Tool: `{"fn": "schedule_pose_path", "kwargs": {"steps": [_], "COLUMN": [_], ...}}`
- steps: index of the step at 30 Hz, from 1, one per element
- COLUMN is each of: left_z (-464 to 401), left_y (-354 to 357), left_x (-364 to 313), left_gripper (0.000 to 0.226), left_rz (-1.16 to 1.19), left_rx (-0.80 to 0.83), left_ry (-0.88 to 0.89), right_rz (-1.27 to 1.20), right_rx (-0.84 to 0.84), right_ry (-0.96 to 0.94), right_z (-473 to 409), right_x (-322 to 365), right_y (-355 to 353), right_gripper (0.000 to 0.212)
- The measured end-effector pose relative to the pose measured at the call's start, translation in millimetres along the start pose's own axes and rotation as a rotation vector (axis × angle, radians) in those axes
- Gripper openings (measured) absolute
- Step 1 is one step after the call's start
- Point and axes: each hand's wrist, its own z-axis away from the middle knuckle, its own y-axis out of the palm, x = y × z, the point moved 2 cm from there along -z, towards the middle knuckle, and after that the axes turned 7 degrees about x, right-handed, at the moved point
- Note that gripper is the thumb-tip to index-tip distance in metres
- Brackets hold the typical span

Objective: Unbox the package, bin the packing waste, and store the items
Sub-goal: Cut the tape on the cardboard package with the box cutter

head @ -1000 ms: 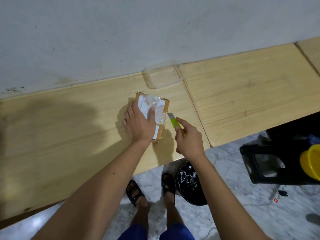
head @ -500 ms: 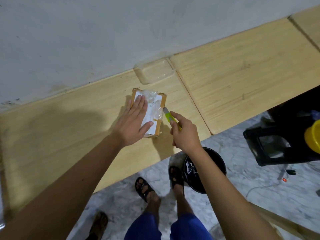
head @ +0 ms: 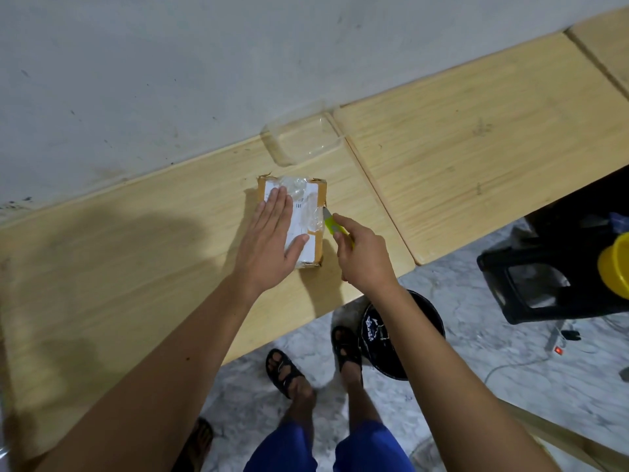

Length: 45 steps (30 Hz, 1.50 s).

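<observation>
A small brown cardboard package (head: 318,195) with a white label and clear tape lies on the wooden table (head: 136,253). My left hand (head: 269,243) presses flat on its top, fingers straight. My right hand (head: 366,258) grips a yellow-green utility knife (head: 332,224), whose blade tip touches the package's right edge. A black bin (head: 425,321) stands on the floor under the table edge, partly hidden by my right forearm.
A clear plastic container (head: 301,141) sits against the wall behind the package. A second wooden table (head: 476,141) adjoins on the right. A black stool (head: 531,287) and a yellow bowl (head: 616,267) are at the right. My sandalled feet stand on the marble floor.
My left hand has flattened on the package, its fingers now straight. The knife blade has moved from beside the package up to its right edge.
</observation>
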Motion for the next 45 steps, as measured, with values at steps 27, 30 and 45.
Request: {"fn": "schedule_pose_path", "kwargs": {"steps": [27, 30, 45], "left_z": [-54.5, -54.6, -96.3], "left_y": [-1.7, -14.5, -30.4], "left_x": [-48.3, -23.0, -11.6], "left_gripper": [0.068, 0.067, 0.082], "left_rz": [0.215, 0.066, -0.110], "left_rx": [0.080, 0.181, 0.265], "left_ry": [-0.275, 0.063, 0.365], "right_rz": [-0.054, -0.069, -0.177], "right_rx": [-0.164, -0.160, -0.129], "right_ry": [0.096, 0.098, 0.128], "right_z": [17.7, 16.4, 24.2], "right_x": [-41.6, -42.0, -61.7], "right_y": [-26.5, -29.9, -38.9], "right_gripper": [0.038, 0.038, 0.037]}}
